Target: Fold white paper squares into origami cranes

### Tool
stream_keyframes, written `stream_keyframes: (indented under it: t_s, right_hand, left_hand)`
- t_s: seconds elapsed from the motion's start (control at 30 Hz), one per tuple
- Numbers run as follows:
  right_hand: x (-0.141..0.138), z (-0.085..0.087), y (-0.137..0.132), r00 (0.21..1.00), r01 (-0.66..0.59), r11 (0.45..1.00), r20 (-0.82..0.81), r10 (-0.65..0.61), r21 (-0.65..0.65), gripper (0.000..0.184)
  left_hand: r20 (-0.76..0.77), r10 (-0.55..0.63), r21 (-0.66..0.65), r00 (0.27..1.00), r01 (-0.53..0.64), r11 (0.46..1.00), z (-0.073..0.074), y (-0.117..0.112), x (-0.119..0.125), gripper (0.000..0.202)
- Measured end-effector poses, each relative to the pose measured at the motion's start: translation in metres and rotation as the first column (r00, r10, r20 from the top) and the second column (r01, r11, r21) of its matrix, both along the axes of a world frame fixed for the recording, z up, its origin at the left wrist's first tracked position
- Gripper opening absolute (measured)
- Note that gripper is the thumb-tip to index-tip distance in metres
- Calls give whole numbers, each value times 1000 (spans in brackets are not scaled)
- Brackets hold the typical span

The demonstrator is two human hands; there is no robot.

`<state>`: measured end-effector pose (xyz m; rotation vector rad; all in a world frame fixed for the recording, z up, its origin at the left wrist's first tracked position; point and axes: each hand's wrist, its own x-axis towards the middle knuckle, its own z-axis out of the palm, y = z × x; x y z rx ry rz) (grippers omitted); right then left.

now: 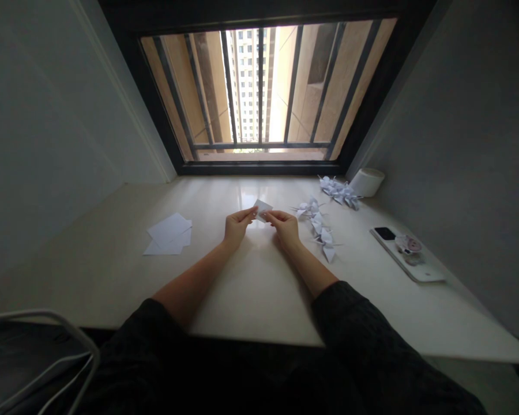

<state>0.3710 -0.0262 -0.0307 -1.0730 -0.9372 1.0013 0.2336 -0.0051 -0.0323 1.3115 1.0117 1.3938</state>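
A small folded piece of white paper (263, 207) is held up just above the sill, between my two hands. My left hand (239, 223) pinches its left corner between thumb and fingers. On the other side, my right hand (284, 223) grips the lower right edge in the same way. To the right of my hands, several folded paper cranes (316, 219) lie in a loose row. Another cluster of paper cranes (339, 192) sits farther back. Off to the left rests a small stack of white paper sheets (169, 233), overlapping at different angles.
A white cylinder (367, 182), seemingly a paper roll, is by the right wall. A phone (406, 253) with a round grip on its back lies at the right. The pale sill (251, 288) ends at a barred window (259, 92). White cables (84, 340) loop at the lower left.
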Motion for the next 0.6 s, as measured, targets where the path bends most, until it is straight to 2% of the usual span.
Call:
stream_keyframes:
  t_s: [0.23, 0.37, 0.6]
  right_hand:
    - [3, 0, 0, 1000, -9, 1000, -11, 9, -9, 32]
    - [2, -4, 3, 997, 8, 999, -73, -11, -44, 30]
    - [1, -4, 4, 993, 28, 999, -111, -31, -34, 31]
  left_hand:
    - [8, 17, 7, 1000, -17, 1000, 1, -1, 0, 32]
    - [15, 14, 24, 1000, -14, 1000, -2, 0, 2, 32]
    - [47, -10, 8, 999, 10, 1000, -3, 0, 3, 41]
